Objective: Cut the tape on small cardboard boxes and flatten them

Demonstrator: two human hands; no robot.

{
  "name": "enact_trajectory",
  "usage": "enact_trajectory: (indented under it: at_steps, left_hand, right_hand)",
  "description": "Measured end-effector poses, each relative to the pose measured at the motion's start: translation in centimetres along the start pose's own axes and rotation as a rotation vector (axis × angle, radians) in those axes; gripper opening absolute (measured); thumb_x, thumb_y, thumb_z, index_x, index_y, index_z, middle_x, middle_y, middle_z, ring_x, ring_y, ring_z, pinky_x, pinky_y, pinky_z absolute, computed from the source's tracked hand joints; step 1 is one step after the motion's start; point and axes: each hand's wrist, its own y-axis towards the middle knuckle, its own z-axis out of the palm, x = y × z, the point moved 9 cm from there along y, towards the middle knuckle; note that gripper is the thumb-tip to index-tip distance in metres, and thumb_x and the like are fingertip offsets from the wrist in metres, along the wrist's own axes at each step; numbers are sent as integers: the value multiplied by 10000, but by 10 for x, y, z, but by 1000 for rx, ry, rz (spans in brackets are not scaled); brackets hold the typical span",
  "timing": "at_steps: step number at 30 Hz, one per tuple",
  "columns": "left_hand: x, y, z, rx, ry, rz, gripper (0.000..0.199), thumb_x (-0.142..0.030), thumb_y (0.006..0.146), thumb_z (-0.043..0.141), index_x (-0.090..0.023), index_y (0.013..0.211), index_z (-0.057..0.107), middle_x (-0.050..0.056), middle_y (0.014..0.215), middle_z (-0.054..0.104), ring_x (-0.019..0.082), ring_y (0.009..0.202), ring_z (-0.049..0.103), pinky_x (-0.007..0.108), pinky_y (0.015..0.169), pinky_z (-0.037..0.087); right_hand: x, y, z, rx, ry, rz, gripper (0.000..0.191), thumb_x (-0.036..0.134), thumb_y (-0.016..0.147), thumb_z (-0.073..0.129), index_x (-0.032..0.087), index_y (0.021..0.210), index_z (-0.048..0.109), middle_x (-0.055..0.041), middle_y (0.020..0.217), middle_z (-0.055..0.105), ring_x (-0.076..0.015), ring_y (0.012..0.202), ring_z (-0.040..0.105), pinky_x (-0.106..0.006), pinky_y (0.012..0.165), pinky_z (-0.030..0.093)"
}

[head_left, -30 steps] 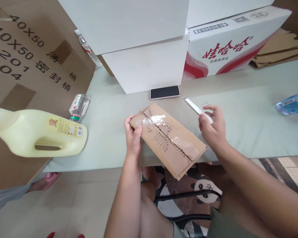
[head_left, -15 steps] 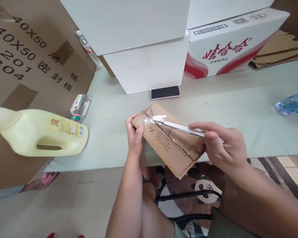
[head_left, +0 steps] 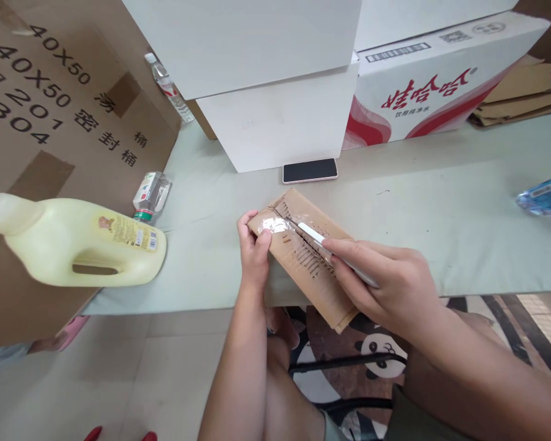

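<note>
"Head view: left hand (head_left: 256, 248) pinches the carton (head_left: 300, 263) over the near edge of the surface (head_left: 202, 263)!"

"Right hand (head_left: 390, 278) grips white cutter (head_left: 311, 233), partly hiding the carton — beyond?"

"Phone (head_left: 310, 171), white box (head_left: 280, 122)!"

"Where was the left hand (head_left: 254, 248)?"

"It gripped one end of the brown box (head_left: 324, 297), thumb on top, beside a shiny patch of clear tape (head_left: 275, 225)."

"And the right hand (head_left: 395, 275)?"

"That one held a white cutter (head_left: 311, 233) over the box, its tip at the torn seam."

"What lay beyond them?"

"A phone (head_left: 310, 171), dark screen up, on the pale green cloth (head_left: 202, 245), just in front of a white box (head_left: 280, 116). A red-and-white carton (head_left: 422, 98) stood right of that."

"Anything at the sides?"

"A yellow jug (head_left: 50, 245) and a green-capped bottle (head_left: 151, 193) on the left, a blue bottle (head_left: 546, 195) far right."
</note>
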Motion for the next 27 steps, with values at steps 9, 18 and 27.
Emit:
enact_trajectory:
  at_steps: [9, 18, 27]
  left_hand:
    - [-3, 0, 0, -4, 9, 21, 529, -521, 763, 703, -252, 1178, 515, 48, 1060, 610, 204, 922, 600, 334, 847, 497]
    - [-2, 1, 0, -10, 12, 43, 513, -490, 779, 698, -247, 1195, 523, 54, 1079, 626, 209, 951, 623, 352, 882, 504]
    - [-3, -1, 0, -13, 33, 60, 520, -508, 795, 694, -247, 1209, 516, 57, 1067, 635, 210, 930, 629, 367, 879, 510]
  right_hand:
    - [5, -2, -4, -145, 108, -95, 174, 102, 901, 604, 199, 996, 713, -24, 851, 803, -122, 650, 741, -191, 611, 560]
    - [3, -5, -1, -167, 58, -74, 162, 124, 907, 584, 181, 959, 727, -18, 783, 792, -124, 589, 718, -211, 553, 522]
    - [4, -2, 9, -86, -31, -57, 203, 168, 936, 543, 187, 1001, 735, -19, 879, 808, -133, 655, 744, -228, 542, 493]
